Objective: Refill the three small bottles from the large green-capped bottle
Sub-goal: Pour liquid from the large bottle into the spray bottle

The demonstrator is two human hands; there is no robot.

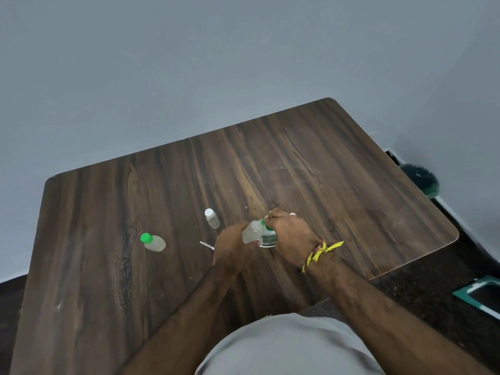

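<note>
Gripping a small bottle (251,231), the left hand (232,249) has its fingers curled round the clear body, tilted with its neck toward the right hand (290,234). That hand is closed over the green cap (266,224) at the neck — fingertips pinching it, knuckles up. Just behind and under both hands sits the large bottle (267,239), mostly hidden; only part of its label shows, so I cannot tell whether it stands or leans. A yellow thread band (322,251) circles the right wrist.

Left on the table (338,163): a second small bottle with green cap (153,241), upright, well apart from the hands. Between it and the hands — a third, white-capped bottle (211,218). A thin white strip (207,245) lies near the left hand.
</note>
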